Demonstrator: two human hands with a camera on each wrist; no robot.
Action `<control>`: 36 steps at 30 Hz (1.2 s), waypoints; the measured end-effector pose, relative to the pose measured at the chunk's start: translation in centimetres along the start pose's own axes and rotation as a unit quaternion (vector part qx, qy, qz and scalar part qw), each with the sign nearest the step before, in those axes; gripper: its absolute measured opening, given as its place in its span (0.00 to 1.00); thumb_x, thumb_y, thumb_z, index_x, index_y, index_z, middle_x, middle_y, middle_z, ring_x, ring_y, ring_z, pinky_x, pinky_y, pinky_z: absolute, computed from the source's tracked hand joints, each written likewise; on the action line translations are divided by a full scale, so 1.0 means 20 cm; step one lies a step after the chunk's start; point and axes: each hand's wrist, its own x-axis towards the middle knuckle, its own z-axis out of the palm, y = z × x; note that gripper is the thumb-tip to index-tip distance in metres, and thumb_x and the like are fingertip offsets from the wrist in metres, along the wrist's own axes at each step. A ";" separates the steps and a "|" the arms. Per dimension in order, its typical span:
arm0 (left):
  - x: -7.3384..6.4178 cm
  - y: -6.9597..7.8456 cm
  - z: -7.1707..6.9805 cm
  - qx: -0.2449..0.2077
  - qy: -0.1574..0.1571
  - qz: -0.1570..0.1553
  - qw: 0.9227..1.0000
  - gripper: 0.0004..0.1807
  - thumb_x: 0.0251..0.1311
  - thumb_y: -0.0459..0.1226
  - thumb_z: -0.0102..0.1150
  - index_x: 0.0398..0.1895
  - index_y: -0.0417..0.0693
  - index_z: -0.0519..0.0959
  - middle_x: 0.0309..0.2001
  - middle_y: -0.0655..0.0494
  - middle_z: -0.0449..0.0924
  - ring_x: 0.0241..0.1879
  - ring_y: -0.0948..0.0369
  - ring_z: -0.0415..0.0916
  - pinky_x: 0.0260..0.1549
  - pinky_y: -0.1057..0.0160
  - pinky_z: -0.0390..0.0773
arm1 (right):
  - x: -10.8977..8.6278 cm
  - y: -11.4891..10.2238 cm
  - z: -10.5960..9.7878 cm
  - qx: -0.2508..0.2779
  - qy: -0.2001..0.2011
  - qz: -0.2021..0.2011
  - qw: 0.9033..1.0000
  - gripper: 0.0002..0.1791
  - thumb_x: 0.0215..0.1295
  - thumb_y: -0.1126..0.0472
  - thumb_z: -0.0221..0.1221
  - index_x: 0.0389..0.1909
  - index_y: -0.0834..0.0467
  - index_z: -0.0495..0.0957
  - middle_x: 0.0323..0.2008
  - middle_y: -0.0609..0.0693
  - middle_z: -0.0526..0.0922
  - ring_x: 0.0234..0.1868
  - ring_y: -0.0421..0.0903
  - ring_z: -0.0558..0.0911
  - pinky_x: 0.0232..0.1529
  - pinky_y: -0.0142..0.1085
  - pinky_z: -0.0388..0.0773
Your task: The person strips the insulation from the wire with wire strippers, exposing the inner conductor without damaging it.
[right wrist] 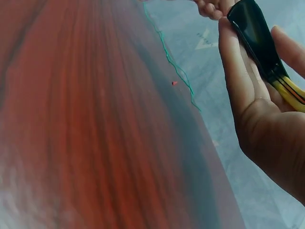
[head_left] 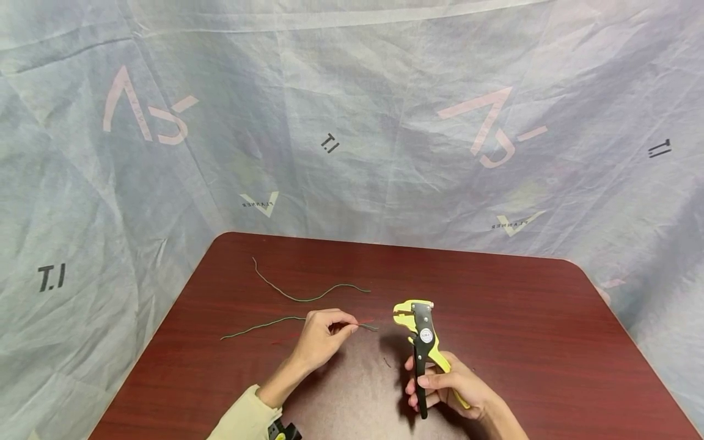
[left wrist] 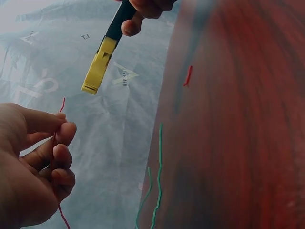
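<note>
My left hand (head_left: 324,336) pinches a thin red wire (left wrist: 62,104) between thumb and forefinger, its short end poking out past the fingertips. The rest of that wire runs down across the curled fingers and hangs below them. To the right, my right hand (head_left: 453,386) grips a wire stripper (head_left: 423,330) with yellow and black handles, held upright with its head pointing left. A gap separates the stripper's head from the red wire's end. One green wire (head_left: 264,326) lies on the table and passes behind my left hand; another green wire (head_left: 299,300) curves farther back.
The dark red wooden table (head_left: 511,299) has rounded back corners. A small red scrap (left wrist: 188,76) lies on it in front of the hands. Behind the table hangs a pale printed cloth (head_left: 374,122), which also covers the sides.
</note>
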 end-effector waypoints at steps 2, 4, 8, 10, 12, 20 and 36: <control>-0.01 -0.01 0.00 0.008 -0.001 0.003 1.000 0.05 0.52 0.25 0.69 0.26 0.43 0.87 0.21 0.54 0.80 0.21 0.76 0.62 0.20 0.75 0.65 | -0.01 0.00 -0.01 -0.004 0.004 -0.002 1.000 0.20 0.69 0.77 0.42 0.56 0.61 0.73 0.42 0.54 0.89 0.42 0.49 0.90 0.45 0.48 0.85; -0.01 -0.02 0.01 0.012 -0.003 0.004 1.000 0.05 0.51 0.25 0.69 0.26 0.43 0.87 0.21 0.54 0.80 0.21 0.76 0.62 0.20 0.75 0.65 | -0.01 0.00 -0.02 -0.009 0.011 0.001 1.000 0.20 0.70 0.77 0.42 0.56 0.61 0.73 0.42 0.54 0.89 0.42 0.49 0.90 0.45 0.48 0.85; -0.02 -0.04 0.01 0.022 -0.007 0.005 1.000 0.05 0.51 0.25 0.70 0.26 0.43 0.87 0.21 0.54 0.80 0.21 0.77 0.62 0.19 0.76 0.65 | -0.02 -0.01 -0.04 -0.024 0.029 0.014 0.999 0.18 0.70 0.76 0.44 0.55 0.61 0.74 0.41 0.53 0.89 0.42 0.49 0.90 0.44 0.49 0.85; -0.03 -0.05 0.02 0.025 -0.009 0.004 1.000 0.05 0.51 0.25 0.70 0.26 0.43 0.87 0.21 0.54 0.80 0.21 0.77 0.62 0.19 0.76 0.65 | -0.03 -0.01 -0.05 -0.032 0.038 0.019 0.999 0.17 0.70 0.76 0.45 0.55 0.61 0.74 0.41 0.53 0.89 0.41 0.49 0.90 0.44 0.49 0.85; -0.04 -0.06 0.02 0.028 -0.011 0.005 1.000 0.05 0.51 0.25 0.70 0.26 0.42 0.87 0.21 0.54 0.81 0.21 0.77 0.61 0.19 0.76 0.65 | -0.03 -0.01 -0.05 -0.040 0.045 0.020 0.998 0.17 0.70 0.76 0.46 0.54 0.61 0.74 0.41 0.53 0.89 0.41 0.49 0.90 0.43 0.49 0.86; -0.05 -0.08 0.03 0.045 -0.021 0.008 0.999 0.03 0.52 0.25 0.69 0.27 0.40 0.87 0.24 0.53 0.84 0.22 0.77 0.62 0.20 0.76 0.66 | -0.04 -0.01 -0.07 -0.050 0.057 0.027 0.997 0.15 0.70 0.75 0.47 0.52 0.61 0.74 0.39 0.53 0.90 0.41 0.49 0.90 0.39 0.41 0.86; -0.08 -0.13 0.05 0.065 -0.036 0.009 0.997 0.03 0.53 0.26 0.69 0.28 0.40 0.87 0.25 0.53 0.85 0.23 0.77 0.64 0.22 0.75 0.69 | -0.05 -0.01 -0.11 -0.077 0.075 0.013 0.994 0.14 0.71 0.74 0.48 0.49 0.57 0.76 0.39 0.50 0.90 0.39 0.47 0.90 0.39 0.39 0.86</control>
